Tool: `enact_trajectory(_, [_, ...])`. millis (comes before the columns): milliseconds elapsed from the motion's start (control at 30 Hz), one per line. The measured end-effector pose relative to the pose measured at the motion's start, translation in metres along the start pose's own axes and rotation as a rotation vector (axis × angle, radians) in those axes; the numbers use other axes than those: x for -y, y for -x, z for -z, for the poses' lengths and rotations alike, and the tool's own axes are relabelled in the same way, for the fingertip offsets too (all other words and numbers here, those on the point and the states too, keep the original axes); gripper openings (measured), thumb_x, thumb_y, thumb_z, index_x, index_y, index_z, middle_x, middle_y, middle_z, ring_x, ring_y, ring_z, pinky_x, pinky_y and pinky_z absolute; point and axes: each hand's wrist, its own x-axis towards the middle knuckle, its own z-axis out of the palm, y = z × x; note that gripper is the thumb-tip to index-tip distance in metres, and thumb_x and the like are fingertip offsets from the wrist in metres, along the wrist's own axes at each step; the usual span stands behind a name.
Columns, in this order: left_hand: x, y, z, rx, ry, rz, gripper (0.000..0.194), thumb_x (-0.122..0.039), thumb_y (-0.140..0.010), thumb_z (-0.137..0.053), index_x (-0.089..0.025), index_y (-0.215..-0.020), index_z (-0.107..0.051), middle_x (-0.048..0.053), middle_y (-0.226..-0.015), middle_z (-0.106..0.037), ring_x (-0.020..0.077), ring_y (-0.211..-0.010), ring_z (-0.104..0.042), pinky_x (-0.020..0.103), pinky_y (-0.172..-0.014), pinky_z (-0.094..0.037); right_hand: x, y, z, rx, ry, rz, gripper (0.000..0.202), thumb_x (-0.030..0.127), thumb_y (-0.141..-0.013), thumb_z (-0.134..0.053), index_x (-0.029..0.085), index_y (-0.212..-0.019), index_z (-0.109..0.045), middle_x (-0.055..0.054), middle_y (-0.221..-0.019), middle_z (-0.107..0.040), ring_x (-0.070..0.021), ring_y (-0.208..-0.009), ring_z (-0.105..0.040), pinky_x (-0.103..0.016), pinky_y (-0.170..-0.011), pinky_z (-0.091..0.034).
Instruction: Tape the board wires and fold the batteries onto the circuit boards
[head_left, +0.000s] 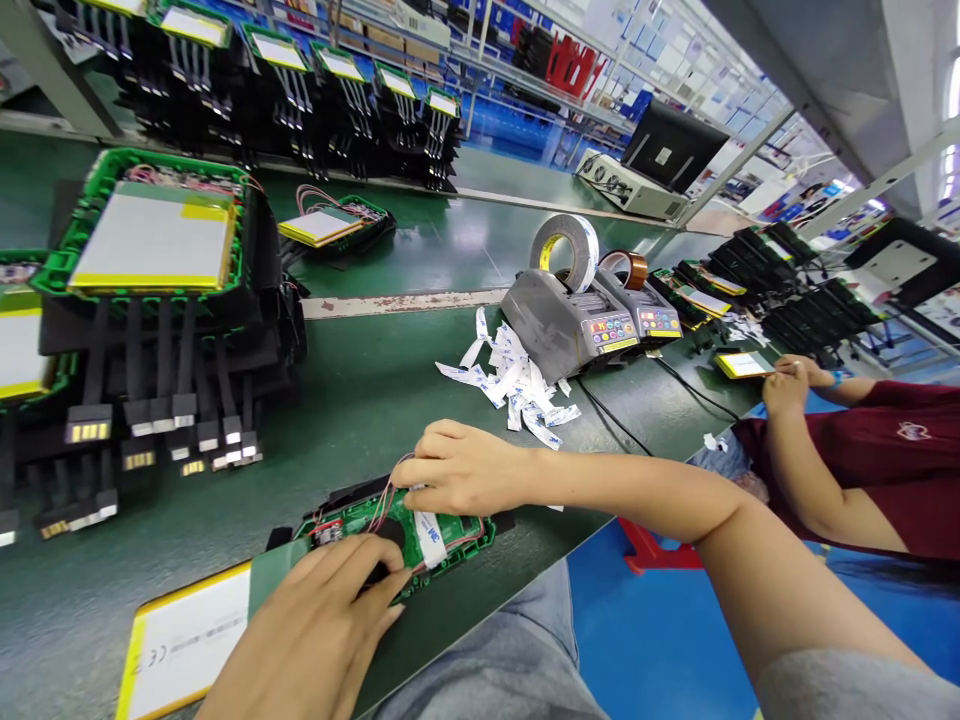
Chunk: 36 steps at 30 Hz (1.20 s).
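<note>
Two bare hands met over one open green plastic casing (465, 526), which lay on the green benchtop (375, 390) near its front edge. The left hand (322, 615) was curled over the casing's near side, thumb and forefinger drawn narrow; whether they pinched anything could not be told. The right hand (465, 475) bent its fingers at the far side, tips close to the thin reddish wires (384, 505); a firm grip on them could not be confirmed.

Good handling here seemed to call for a light touch: the casing steadied from the near side, the wires led without tugging at their joints, and the white 3M-printed strip (430, 538) left flat and uncreased. The pouch cell (199, 640), lying beside the casing and partly behind the left hand, deserved no bending or pressing.

By count, there were two tape dispensers (570, 325), one grey tape roll (583, 245) and one amber tape roll (637, 270). Six white-topped casings (341, 65) showed along the back row. The paper scraps (517, 375) overlapped too much to number. One co-worker's two hands (795, 380) were at another single cell (742, 365).
</note>
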Motion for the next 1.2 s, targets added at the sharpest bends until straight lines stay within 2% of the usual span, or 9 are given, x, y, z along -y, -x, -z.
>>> enact_trajectory(233, [-0.001, 0.001, 0.0, -0.02, -0.009, 0.007, 0.02, -0.024, -0.092, -0.05, -0.027, -0.083, -0.069, -0.004, -0.086, -0.067, 0.013, -0.072, -0.063, 0.027, -0.07, -0.044, 0.001, -0.002, 0.003, 0.014, 0.063, 0.084, 0.039, 0.015, -0.109, -0.033, 0.017, -0.09, -0.067, -0.002, -0.121, -0.061, -0.0162, -0.089, -0.045, -0.034, -0.085, -0.033])
enact_trajectory(400, [-0.002, 0.0, 0.0, 0.025, 0.005, 0.035, 0.02, -0.022, -0.09, -0.052, -0.028, -0.084, -0.071, -0.004, -0.086, -0.068, 0.0133, -0.072, -0.064, 0.027, -0.071, -0.045, 0.023, 0.017, 0.02, 0.047, 0.024, -0.025, 0.034, 0.012, -0.105, -0.039, 0.014, -0.081, -0.063, -0.006, -0.094, -0.057, -0.0173, -0.082, -0.045, -0.034, -0.075, -0.035])
enact_trajectory(500, [-0.001, 0.0, -0.002, 0.051, 0.003, 0.048, 0.019, -0.024, -0.09, -0.054, -0.028, -0.087, -0.072, -0.004, -0.087, -0.069, 0.0136, -0.074, -0.065, 0.027, -0.071, -0.046, 0.035, 0.03, 0.035, 0.06, -0.044, -0.137, 0.033, 0.013, -0.103, -0.041, 0.014, -0.077, -0.061, -0.007, -0.089, -0.055, -0.0192, -0.083, -0.045, -0.034, -0.071, -0.034])
enact_trajectory(700, [0.004, 0.005, -0.003, 0.148, 0.017, 0.071, 0.016, -0.026, -0.089, -0.056, -0.03, -0.09, -0.072, -0.004, -0.086, -0.067, 0.014, -0.073, -0.065, 0.027, -0.067, -0.047, 0.046, 0.044, 0.046, 0.249, -0.293, -0.246, 0.022, 0.014, -0.101, -0.048, 0.014, -0.085, -0.064, -0.006, -0.091, -0.056, -0.0158, -0.074, -0.045, -0.03, -0.064, -0.034])
enact_trajectory(900, [0.004, 0.01, -0.003, 0.237, 0.017, 0.128, 0.017, -0.03, -0.092, -0.054, -0.031, -0.091, -0.071, -0.004, -0.091, -0.068, 0.0154, -0.078, -0.066, 0.028, -0.068, -0.049, 0.021, 0.063, 0.053, 0.33, -0.742, -0.359, 0.006, 0.019, -0.097, -0.062, 0.017, -0.093, -0.065, -0.003, -0.102, -0.057, -0.0109, -0.075, -0.053, -0.024, -0.062, -0.041])
enact_trajectory(967, [0.005, 0.012, -0.004, 0.226, 0.013, 0.123, 0.016, -0.031, -0.092, -0.055, -0.032, -0.093, -0.071, -0.004, -0.093, -0.068, 0.0151, -0.08, -0.067, 0.028, -0.07, -0.05, 0.006, 0.075, 0.058, 0.269, -0.875, -0.435, 0.009, 0.016, -0.098, -0.059, 0.017, -0.09, -0.064, -0.001, -0.093, -0.059, -0.0103, -0.076, -0.056, -0.022, -0.067, -0.044])
enact_trajectory(1033, [0.005, 0.014, -0.006, 0.202, 0.004, 0.114, 0.015, -0.031, -0.092, -0.056, -0.033, -0.095, -0.071, -0.004, -0.093, -0.068, 0.0147, -0.081, -0.067, 0.027, -0.071, -0.051, -0.006, 0.087, 0.057, 0.085, -0.843, -0.638, 0.013, 0.012, -0.099, -0.055, 0.017, -0.089, -0.063, 0.0, -0.085, -0.061, -0.011, -0.076, -0.058, -0.024, -0.072, -0.047])
enact_trajectory(1133, [0.006, 0.015, -0.006, 0.175, -0.011, 0.085, 0.014, -0.033, -0.091, -0.059, -0.034, -0.099, -0.071, -0.004, -0.097, -0.068, 0.0155, -0.085, -0.067, 0.028, -0.078, -0.052, -0.009, 0.098, 0.045, -0.278, -0.54, -1.013, 0.012, 0.014, -0.097, -0.054, 0.016, -0.104, -0.064, -0.006, -0.102, -0.065, -0.0139, -0.079, -0.06, -0.033, -0.081, -0.05])
enact_trajectory(1200, [0.006, 0.011, -0.004, 0.178, -0.019, 0.062, 0.017, -0.04, -0.093, -0.06, -0.035, -0.106, -0.069, -0.004, -0.103, -0.067, 0.017, -0.091, -0.066, 0.03, -0.083, -0.051, 0.002, 0.093, 0.035, -0.35, -0.518, -1.074, 0.028, 0.021, -0.095, -0.061, 0.015, -0.122, -0.059, -0.012, -0.119, -0.063, -0.0166, -0.088, -0.062, -0.038, -0.088, -0.051])
